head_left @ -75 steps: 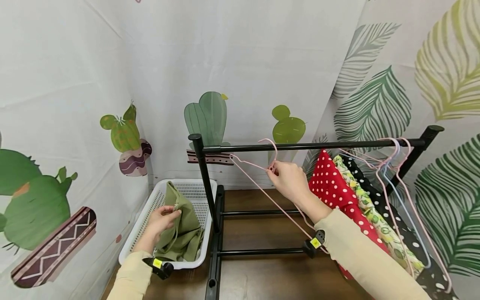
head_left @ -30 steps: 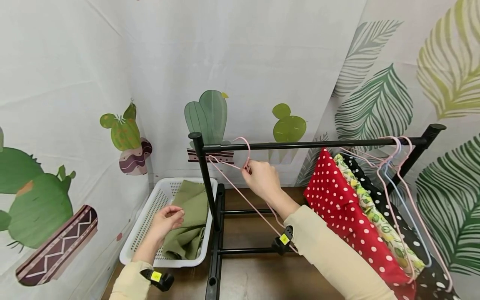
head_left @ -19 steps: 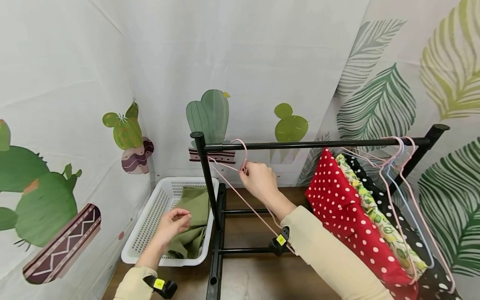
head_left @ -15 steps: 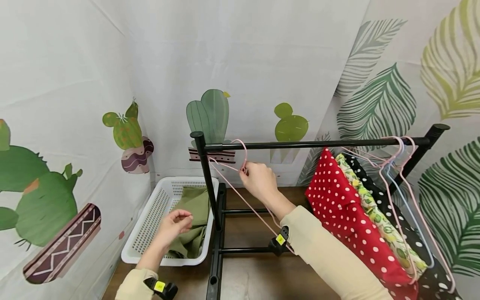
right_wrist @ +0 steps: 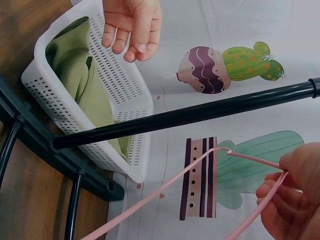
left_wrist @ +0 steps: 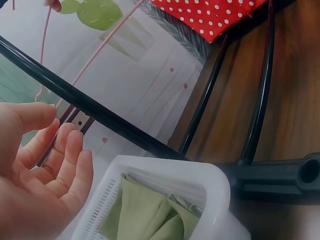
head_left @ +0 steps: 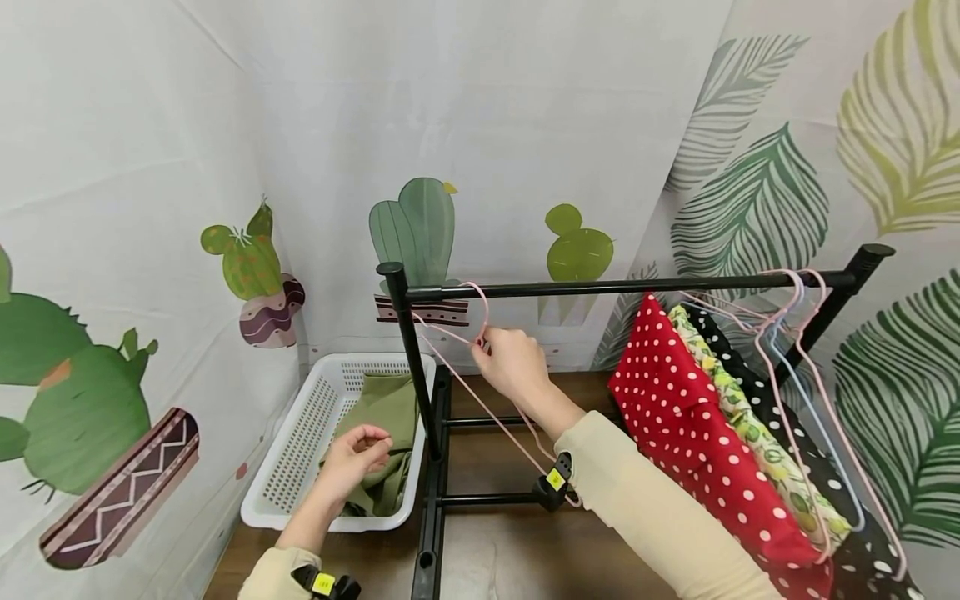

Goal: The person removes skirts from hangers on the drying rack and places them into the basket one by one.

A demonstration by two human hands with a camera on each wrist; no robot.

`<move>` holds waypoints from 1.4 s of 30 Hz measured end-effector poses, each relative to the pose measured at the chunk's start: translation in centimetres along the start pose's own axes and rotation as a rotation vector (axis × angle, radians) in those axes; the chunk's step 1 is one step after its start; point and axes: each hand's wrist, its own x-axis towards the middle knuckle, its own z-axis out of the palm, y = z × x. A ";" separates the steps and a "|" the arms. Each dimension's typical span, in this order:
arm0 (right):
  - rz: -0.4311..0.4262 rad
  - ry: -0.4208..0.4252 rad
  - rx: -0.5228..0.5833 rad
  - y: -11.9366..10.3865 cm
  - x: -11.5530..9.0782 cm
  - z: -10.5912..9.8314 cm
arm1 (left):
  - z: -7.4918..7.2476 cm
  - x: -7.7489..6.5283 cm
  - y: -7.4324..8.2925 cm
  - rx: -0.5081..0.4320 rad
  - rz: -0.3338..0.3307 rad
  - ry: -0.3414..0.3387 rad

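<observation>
My right hand [head_left: 516,367] pinches a pink clothes hanger [head_left: 483,310] at the base of its hook. That hook reaches over the black rack's top bar [head_left: 600,288] near its left post; whether it bears on the bar I cannot tell. In the right wrist view the hanger [right_wrist: 165,186] slants down from the fingers. My left hand [head_left: 352,467] hovers above a white perforated basket [head_left: 281,450], its fingers loosely bent around nothing. Inside the basket lies a crumpled olive-green cloth [head_left: 386,408], seen also as green fabric [left_wrist: 145,210] in the left wrist view.
Toward the bar's right end hang a red polka-dot cloth [head_left: 690,417], a lemon-print cloth [head_left: 757,442] and a black dotted cloth [head_left: 877,550]. A blue hanger [head_left: 828,454] and pink ones are beside them. The rack's left post [head_left: 412,358] stands between basket and right hand.
My left hand has let go of the green cloth, which dropped flat into the basket, and has shifted slightly right. My right hand has carried the pink hanger left along the bar.
</observation>
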 end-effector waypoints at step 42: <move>-0.019 -0.143 -0.019 0.6 -0.1 -0.7 | 3.8 -2.1 -2.7 -0.028 0.032 -0.068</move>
